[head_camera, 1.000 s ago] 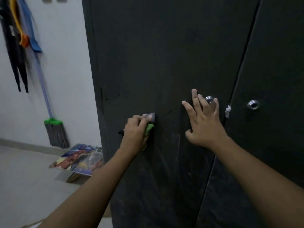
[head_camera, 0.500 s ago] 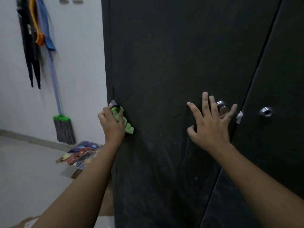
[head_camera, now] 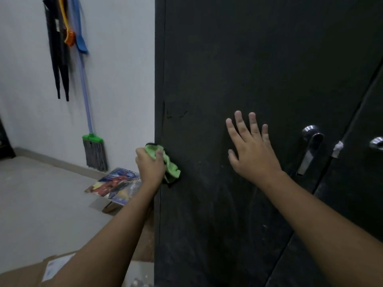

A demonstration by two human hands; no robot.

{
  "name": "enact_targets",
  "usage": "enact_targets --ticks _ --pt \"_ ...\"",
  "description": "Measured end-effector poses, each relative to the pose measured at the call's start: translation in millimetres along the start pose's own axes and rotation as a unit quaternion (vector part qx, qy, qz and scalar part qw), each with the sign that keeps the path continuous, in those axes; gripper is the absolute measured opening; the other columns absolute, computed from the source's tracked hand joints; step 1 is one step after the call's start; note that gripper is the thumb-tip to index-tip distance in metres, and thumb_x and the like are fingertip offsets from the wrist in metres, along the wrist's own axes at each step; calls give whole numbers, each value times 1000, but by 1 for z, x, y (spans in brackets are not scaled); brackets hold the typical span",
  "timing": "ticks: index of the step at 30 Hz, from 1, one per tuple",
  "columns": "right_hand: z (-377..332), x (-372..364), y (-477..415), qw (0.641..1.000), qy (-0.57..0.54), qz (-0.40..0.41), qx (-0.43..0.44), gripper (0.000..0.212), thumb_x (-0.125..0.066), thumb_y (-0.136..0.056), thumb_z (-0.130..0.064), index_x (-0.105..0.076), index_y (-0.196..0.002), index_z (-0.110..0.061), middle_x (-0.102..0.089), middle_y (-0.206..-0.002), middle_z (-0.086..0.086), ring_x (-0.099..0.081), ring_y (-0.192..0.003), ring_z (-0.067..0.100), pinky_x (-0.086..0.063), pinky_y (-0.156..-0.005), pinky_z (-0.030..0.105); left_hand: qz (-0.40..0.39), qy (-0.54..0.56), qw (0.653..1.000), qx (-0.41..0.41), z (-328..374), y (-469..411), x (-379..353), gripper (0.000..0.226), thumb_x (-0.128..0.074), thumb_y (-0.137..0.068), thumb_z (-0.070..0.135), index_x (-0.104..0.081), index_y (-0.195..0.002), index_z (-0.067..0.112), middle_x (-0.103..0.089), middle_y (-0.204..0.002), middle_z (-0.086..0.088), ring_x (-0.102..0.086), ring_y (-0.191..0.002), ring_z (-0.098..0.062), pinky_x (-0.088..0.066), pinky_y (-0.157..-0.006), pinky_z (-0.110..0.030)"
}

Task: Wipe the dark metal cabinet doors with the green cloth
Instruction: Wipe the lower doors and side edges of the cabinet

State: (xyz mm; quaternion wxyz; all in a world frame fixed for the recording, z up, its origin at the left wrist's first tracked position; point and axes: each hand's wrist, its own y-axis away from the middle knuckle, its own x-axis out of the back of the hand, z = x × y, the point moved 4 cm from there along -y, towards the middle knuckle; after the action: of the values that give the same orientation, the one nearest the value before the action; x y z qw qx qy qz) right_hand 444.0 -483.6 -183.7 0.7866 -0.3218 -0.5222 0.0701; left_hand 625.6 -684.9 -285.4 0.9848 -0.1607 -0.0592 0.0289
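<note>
While the left hand [head_camera: 150, 166] grips the green cloth [head_camera: 170, 165] in curled fingers, thumb over the top of the bunch, the cloth presses on the left cabinet door [head_camera: 228, 69] right at its outer edge, about 9 o'clock of the panel. The bunch runs slantwise, from 11 o'clock above the knuckles down to 5 o'clock, where a dark hem shows. What the next stroke has to cover, as I judge it, lies at 3 o'clock from the grip: the wide dark face between cloth and handle, with pale dusty smears low down toward 5 o'clock. The door's long axis runs 12 to 6, so a stroke across it goes the short way. The right hand [head_camera: 251, 150] lies flat on the same door, fingers straight and pointing to 12 o'clock, holding nothing. It sits at 3 o'clock of the cloth, well apart, and would stand in the path of a full sideways pass.

Counted: one cloth, two hands, two doors, the right cabinet door [head_camera: 369, 204] lying at 3 o'clock past the seam. There are two metal handles, the left handle [head_camera: 310, 146] and the right handle [head_camera: 376, 142], and one scrap of white tape [head_camera: 337, 149] at the seam between them. By the wall at 9 o'clock stands one green-headed broom [head_camera: 94, 152]
</note>
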Motion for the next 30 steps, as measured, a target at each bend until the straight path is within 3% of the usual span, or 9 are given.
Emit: enact_targets --ticks 3,7,10,12,15,17,22,25,30 --pt "3 -2 0 1000 -17 11 0 80 -49 -95 -33 -1 -159 -26 15 -165 -4 22 -148 22 5 -119 52 34 24 994 -98 44 3 -6 33 -59 -96 24 -44 -111 -2 -47 -112 -18 -41 -96 -20 -28 -73 -19" --pt "4 -3 0 999 -32 12 -3 82 -52 -92 -28 -5 -159 -27 13 -165 -5 22 -148 20 7 -118 50 0 -4 969 -247 73 30 -32 35 -62 -93 19 -49 -122 3 -42 -110 -10 -45 -93 -19 -35 -78 -24" --pt "4 -3 0 999 -37 16 -6 83 -53 -90 -24 -7 -160 -27 11 -165 -6 22 -147 19 8 -118 50 -92 -95 920 -368 52 61 -56 58 -72 -79 9 -50 -133 8 -48 -116 -18 -49 -98 -29 -45 -82 -35" --pt "4 -2 0 999 -36 13 -4 85 -53 -89 -22 -6 -159 -27 13 -164 -6 22 -147 18 7 -118 50 -149 -156 881 -422 25 80 -64 70 -78 -76 17 -46 -138 19 -48 -124 -16 -49 -105 -30 -49 -84 -40" --pt "6 -1 1 1000 -27 4 4 86 -52 -89 -24 -3 -159 -28 15 -164 -7 23 -146 18 8 -118 49 -205 -263 814 -475 -16 98 -66 81 -84 -70 26 -44 -139 29 -45 -131 -11 -50 -105 -29 -53 -79 -44" --pt "7 1 2 1000 -25 -2 8 86 -52 -89 -26 -2 -159 -29 15 -164 -7 21 -147 19 7 -119 49 -223 -291 796 -482 -31 97 -60 78 -84 -72 28 -44 -139 31 -41 -134 -10 -49 -108 -28 -54 -81 -42" --pt "6 0 2 1000 -26 -5 6 85 -51 -90 -29 -1 -159 -29 14 -165 -6 18 -150 22 4 -120 52 -205 -183 859 -432 -20 67 -33 65 -79 -74 13 -53 -132 25 -40 -132 -9 -47 -114 -29 -50 -91 -43" --pt "6 -1 2 1000 -31 -2 4 85 -51 -91 -29 -1 -159 -29 15 -165 -5 21 -149 21 5 -120 52 -109 -83 919 -370 3 46 -26 55 -64 -71 -4 -63 -123 15 -51 -120 -13 -48 -108 -25 -39 -92 -26" --pt "6 -4 1 1000 -31 6 3 84 -50 -91 -30 -1 -159 -29 16 -165 -6 26 -146 19 9 -119 50 25 -10 976 -218 28 50 -38 49 -65 -79 0 -60 -126 17 -52 -116 -10 -42 -102 -16 -34 -85 -25"
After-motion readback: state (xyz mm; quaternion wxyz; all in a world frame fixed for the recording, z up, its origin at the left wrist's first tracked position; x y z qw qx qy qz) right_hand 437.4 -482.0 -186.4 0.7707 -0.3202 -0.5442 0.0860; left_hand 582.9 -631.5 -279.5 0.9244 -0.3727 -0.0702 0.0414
